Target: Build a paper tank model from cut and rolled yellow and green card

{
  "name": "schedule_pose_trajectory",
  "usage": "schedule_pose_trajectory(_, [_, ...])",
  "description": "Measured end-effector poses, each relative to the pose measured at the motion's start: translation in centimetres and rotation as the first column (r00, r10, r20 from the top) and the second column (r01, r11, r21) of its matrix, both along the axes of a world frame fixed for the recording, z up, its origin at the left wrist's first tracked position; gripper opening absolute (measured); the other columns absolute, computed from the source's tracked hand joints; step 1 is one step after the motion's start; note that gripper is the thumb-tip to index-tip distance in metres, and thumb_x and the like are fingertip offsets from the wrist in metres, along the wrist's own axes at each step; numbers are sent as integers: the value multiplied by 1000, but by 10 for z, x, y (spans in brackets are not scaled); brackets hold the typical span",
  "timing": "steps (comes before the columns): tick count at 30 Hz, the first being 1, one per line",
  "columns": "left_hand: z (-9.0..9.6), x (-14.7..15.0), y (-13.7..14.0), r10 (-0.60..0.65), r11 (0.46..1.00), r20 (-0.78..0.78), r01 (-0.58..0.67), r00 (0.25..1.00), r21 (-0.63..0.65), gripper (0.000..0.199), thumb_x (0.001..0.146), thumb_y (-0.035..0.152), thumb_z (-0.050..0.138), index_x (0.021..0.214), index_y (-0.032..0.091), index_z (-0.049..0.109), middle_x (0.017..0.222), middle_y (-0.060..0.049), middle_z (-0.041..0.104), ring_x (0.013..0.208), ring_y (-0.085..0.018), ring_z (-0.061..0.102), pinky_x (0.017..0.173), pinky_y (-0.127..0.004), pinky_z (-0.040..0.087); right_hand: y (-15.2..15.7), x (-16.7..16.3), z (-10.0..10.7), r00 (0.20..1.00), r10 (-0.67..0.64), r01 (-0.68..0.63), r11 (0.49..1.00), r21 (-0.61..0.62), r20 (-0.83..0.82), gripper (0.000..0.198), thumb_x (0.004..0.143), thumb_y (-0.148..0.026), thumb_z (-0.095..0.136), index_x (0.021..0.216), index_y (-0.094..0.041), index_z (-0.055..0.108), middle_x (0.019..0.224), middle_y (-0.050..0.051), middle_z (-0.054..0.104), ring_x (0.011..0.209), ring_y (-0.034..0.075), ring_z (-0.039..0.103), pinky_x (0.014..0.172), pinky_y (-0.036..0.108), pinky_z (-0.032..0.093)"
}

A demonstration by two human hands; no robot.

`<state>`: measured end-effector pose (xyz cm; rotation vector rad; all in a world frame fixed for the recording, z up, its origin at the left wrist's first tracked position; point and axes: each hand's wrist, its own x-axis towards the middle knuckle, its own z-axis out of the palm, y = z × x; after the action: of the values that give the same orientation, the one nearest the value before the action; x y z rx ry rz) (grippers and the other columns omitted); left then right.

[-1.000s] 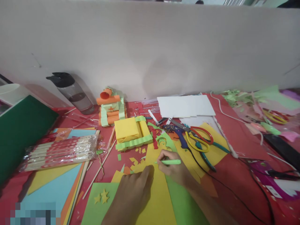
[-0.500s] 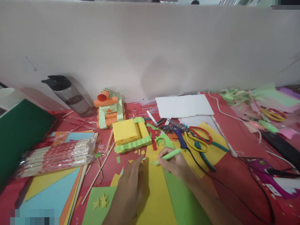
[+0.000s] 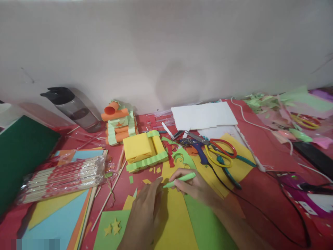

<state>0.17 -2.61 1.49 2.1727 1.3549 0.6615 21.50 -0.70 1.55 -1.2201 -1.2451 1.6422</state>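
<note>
In the head view my right hand (image 3: 199,189) is closed around a light green pen (image 3: 186,177), its tip pointing left, low over a yellow paper sheet (image 3: 177,218). My left hand (image 3: 144,210) lies on the left part of that sheet, fingers stretched forward near the pen tip; what is under its palm is hidden. Beneath the yellow sheet, green paper (image 3: 208,227) shows on the right. Two small yellow paper stars (image 3: 116,226) rest on a green paper piece (image 3: 104,239) beside my left wrist. Just ahead sits a yellow paper-wrapped block (image 3: 137,147) with pleated green strips.
Scissors (image 3: 221,158) and a blue glue gun (image 3: 199,151) with a trailing cord lie to the right. An orange paper model (image 3: 118,126), a bottle (image 3: 75,109) and bagged wooden sticks (image 3: 65,177) stand or lie on the left. White board (image 3: 204,116) lies at the back.
My right hand and the pen have shifted left and slightly down, bringing the tip closer to my left fingers. The camera view has tilted slightly.
</note>
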Motion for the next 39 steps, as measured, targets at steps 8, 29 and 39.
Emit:
schedule_pose_trajectory(8, [4,4,2,-69,997,42,68,997,20,29,92,11,44,115,21,59,95,-9,73,84,-21,68,69,-30,55,-1,-2,7,989,84,-91,995,48,124,21,86,-39,70,94,-21,77,80,2,71,68,14,59,56,21,42])
schedule_pose_trajectory(29, [3,0,3,47,994,119,-59,992,94,21,98,17,47,109,23,63,101,-8,68,92,-18,66,78,-28,54,4,3,16,996,76,-73,995,-65,40,23,88,-37,69,100,-18,74,77,3,71,72,16,67,64,23,51])
schedule_pose_trajectory(39, [6,4,-3,9,996,191,-26,982,84,16,97,21,51,100,22,66,84,-3,69,71,-13,66,64,-22,51,4,0,14,1000,12,-10,996,-94,25,14,80,-30,76,83,-18,70,73,1,71,66,14,68,60,21,52])
